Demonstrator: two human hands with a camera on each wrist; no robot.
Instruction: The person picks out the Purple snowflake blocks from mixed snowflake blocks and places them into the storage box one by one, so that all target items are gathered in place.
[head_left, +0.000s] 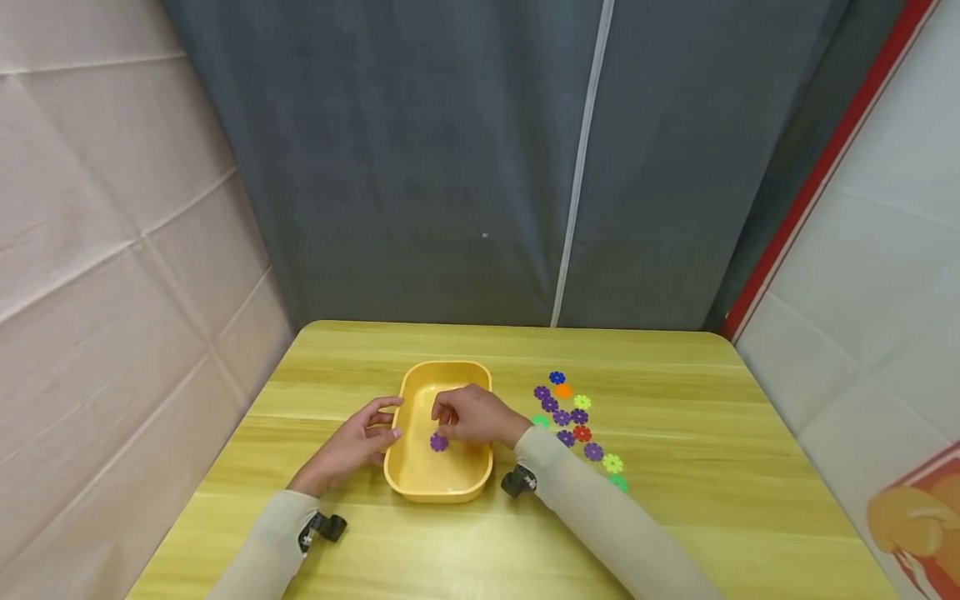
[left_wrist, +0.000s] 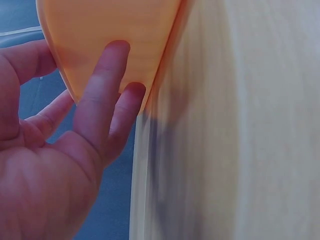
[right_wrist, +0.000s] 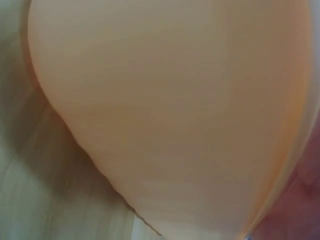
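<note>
A yellow tray [head_left: 447, 365] stands on the wooden table [head_left: 697, 500]. One purple flower-shaped piece [head_left: 438, 442] lies inside it. My right hand [head_left: 444, 417] hovers over the tray with its fingers curled loosely downward just above that piece, and nothing shows between them. My left hand [head_left: 390, 419] rests against the tray's left outer wall. In the left wrist view its fingers [left_wrist: 107, 85] lie straight on the tray wall [left_wrist: 110, 25]. The right wrist view is filled by the blurred tray [right_wrist: 165, 100].
Several flower-shaped pieces [head_left: 573, 421] in purple, blue, orange, red and green lie scattered on the table right of the tray. A grey curtain hangs behind the table, with a padded wall on the left and a white panel on the right.
</note>
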